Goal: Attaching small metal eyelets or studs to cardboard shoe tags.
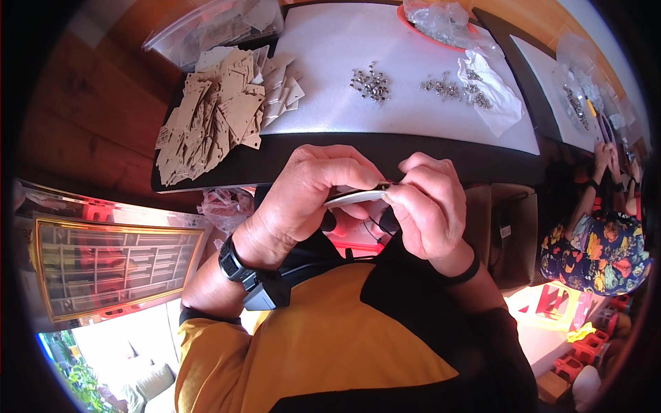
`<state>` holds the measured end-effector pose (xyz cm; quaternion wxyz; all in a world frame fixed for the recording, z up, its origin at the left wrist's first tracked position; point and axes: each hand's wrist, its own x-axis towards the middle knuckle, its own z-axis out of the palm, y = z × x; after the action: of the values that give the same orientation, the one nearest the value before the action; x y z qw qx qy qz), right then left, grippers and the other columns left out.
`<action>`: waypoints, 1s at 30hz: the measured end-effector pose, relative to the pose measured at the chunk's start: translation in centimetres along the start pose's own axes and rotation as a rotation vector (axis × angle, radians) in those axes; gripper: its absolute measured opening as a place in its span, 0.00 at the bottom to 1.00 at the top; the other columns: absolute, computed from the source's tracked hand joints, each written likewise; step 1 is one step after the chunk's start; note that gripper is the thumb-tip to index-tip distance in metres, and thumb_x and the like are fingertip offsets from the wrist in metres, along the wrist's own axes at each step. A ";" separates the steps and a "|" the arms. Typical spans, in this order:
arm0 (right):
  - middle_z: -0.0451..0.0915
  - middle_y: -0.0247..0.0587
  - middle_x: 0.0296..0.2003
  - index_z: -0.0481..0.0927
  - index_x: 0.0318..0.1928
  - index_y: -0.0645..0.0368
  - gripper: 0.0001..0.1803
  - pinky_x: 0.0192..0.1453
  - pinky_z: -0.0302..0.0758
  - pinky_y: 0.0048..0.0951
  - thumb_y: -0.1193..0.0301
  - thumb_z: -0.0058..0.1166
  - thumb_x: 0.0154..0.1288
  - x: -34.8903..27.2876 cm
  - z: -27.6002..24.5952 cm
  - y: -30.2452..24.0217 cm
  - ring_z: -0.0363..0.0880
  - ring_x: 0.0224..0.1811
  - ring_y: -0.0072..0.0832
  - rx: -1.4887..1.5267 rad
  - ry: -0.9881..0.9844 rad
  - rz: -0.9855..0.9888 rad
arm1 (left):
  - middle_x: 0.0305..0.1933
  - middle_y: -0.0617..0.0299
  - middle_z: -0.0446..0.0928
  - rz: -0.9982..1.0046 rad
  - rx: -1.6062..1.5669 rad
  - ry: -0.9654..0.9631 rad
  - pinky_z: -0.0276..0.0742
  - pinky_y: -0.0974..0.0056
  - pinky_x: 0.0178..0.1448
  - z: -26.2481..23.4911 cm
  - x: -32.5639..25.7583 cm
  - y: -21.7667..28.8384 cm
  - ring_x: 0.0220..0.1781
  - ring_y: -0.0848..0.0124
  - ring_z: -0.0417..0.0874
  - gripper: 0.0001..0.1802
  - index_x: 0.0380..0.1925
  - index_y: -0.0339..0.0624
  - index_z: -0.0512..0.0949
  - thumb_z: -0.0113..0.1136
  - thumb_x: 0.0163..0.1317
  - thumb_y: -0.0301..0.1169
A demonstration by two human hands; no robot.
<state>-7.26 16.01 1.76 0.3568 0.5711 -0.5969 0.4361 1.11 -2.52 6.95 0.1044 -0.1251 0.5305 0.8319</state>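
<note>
My left hand (306,196) and my right hand (427,206) meet close under the camera, both pinching one thin flat whitish panel (354,197) seen nearly edge-on. My right fingertips press a small dark metal part (383,186) at the panel's right end. A black watch sits on my left wrist (237,265) and a black band on my right wrist. Beyond the hands a pile of tan flat cut-out panels (217,113) lies on the table's left part. Small shiny metal fasteners (370,84) lie in a heap on the white mat (330,41).
A second group of fasteners (447,88) lies beside a crumpled clear plastic bag (492,86). A red bowl (430,24) holds more bags at the back. A clear bag of panels (213,27) lies far left. Another person in flowered clothing (599,244) sits at right.
</note>
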 end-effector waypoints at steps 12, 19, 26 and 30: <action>0.76 0.45 0.38 0.79 0.45 0.65 0.13 0.36 0.73 0.35 0.78 0.65 0.61 0.0 -0.4 -0.1 0.79 0.37 0.42 0.020 -0.038 0.054 | 0.28 0.61 0.83 0.178 0.084 0.067 0.79 0.73 0.36 0.8 -0.6 -1.0 0.29 0.76 0.82 0.07 0.33 0.33 0.85 0.66 0.58 0.26; 0.76 0.45 0.38 0.79 0.45 0.64 0.13 0.36 0.73 0.36 0.78 0.65 0.60 0.2 -0.5 -0.2 0.79 0.36 0.42 0.019 -0.040 0.057 | 0.26 0.64 0.81 0.265 0.162 0.033 0.74 0.74 0.33 0.6 -0.7 -1.3 0.29 0.80 0.78 0.04 0.32 0.35 0.85 0.66 0.57 0.23; 0.76 0.45 0.38 0.78 0.45 0.64 0.12 0.37 0.74 0.36 0.77 0.64 0.61 0.2 -0.3 -0.3 0.79 0.36 0.41 0.017 -0.039 0.065 | 0.34 0.63 0.83 0.354 0.215 0.002 0.74 0.73 0.41 0.4 -0.7 -1.5 0.34 0.79 0.79 0.05 0.33 0.34 0.86 0.66 0.57 0.21; 0.76 0.42 0.36 0.80 0.42 0.64 0.15 0.33 0.67 0.35 0.80 0.63 0.50 0.0 0.2 -0.2 0.79 0.34 0.39 0.035 0.029 0.057 | 0.40 0.60 0.82 0.452 0.280 -0.044 0.75 0.72 0.43 0.2 -0.7 -1.9 0.39 0.77 0.80 0.05 0.35 0.33 0.85 0.65 0.58 0.19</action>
<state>-7.08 15.87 1.71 0.3429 0.5538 -0.6001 0.4644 2.35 -1.56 5.71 -0.0563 0.0303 0.6525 0.7550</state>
